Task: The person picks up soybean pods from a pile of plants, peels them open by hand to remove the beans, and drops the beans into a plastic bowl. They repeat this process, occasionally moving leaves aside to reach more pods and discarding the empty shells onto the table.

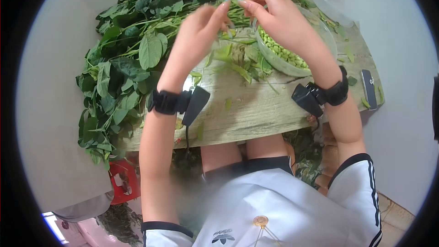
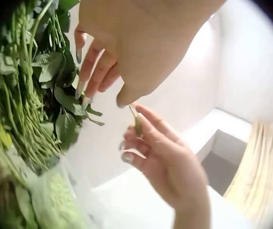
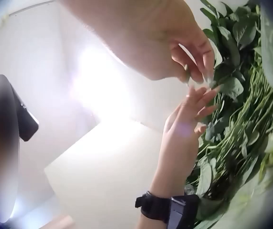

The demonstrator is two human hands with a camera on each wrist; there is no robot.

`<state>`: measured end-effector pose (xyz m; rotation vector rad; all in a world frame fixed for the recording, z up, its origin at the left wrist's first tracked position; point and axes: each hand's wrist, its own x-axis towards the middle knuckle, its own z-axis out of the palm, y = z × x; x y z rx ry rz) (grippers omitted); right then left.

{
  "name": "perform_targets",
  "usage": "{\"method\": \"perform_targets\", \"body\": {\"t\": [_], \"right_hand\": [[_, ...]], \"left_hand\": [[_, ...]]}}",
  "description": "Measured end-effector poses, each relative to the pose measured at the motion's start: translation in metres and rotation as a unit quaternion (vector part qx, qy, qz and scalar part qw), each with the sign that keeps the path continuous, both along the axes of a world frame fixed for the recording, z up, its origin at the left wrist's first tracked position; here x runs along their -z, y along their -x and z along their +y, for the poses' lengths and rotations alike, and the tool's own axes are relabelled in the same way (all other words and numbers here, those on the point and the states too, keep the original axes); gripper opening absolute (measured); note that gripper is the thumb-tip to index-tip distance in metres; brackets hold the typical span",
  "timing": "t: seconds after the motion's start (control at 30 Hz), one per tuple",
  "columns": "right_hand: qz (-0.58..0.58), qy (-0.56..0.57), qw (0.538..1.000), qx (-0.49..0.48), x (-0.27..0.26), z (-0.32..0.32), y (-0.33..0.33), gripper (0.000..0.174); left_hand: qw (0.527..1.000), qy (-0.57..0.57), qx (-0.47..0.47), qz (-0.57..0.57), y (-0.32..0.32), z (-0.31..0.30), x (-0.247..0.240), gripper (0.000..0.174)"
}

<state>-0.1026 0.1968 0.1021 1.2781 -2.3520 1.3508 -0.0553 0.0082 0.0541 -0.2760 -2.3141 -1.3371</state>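
My right hand [image 1: 279,16] pinches a small green bean pod [image 2: 137,125] between thumb and fingers, held up over the table. In the right wrist view, only a bit of the pod shows at the right thumb tip. My left hand [image 1: 199,32] faces it, its thumb tip right at the pod's upper end in the left wrist view. The other left fingers [image 2: 98,71] stretch loosely apart from the thumb. Below the right hand, a clear plastic bowl [image 1: 292,70] holds shelled green beans [image 1: 279,50], partly hidden by the forearm.
Leafy bean plants [image 1: 132,55] with long stems heap along the table's left and far sides. Empty-looking pods and scraps [image 1: 238,61] lie mid-table [image 1: 238,114]. A phone [image 1: 368,89] lies at the right edge. A red stool [image 1: 123,180] stands below at left.
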Motion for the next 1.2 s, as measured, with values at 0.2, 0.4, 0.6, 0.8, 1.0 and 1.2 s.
{"method": "perform_targets", "body": {"t": [0.2, 0.4, 0.6, 0.8, 1.0, 1.2], "right_hand": [[-0.121, -0.02, 0.989, -0.088, 0.043, -0.001, -0.036, 0.05], [-0.28, 0.134, 0.937, -0.163, 0.076, -0.005, -0.04, 0.042], [-0.316, 0.184, 0.923, -0.12, 0.074, 0.0, -0.041, 0.023], [-0.007, 0.124, 0.988, -0.092, 0.089, 0.005, -0.03, 0.021], [-0.086, 0.214, 0.966, -0.118, 0.09, 0.011, -0.04, 0.046], [-0.088, 0.168, 0.973, -0.129, 0.098, 0.003, -0.048, 0.054]], "left_hand": [[0.932, -0.263, 0.175, -0.181, -0.045, 0.018, 0.044, 0.042], [0.857, -0.428, 0.22, -0.182, -0.054, 0.021, 0.059, 0.032], [0.864, -0.377, 0.244, -0.228, -0.063, 0.02, 0.053, 0.04], [0.832, -0.42, 0.257, -0.257, -0.065, 0.023, 0.056, 0.042], [0.874, -0.352, 0.229, -0.243, -0.067, 0.017, 0.056, 0.042], [0.858, -0.386, 0.217, -0.26, -0.069, 0.023, 0.055, 0.04]]}}
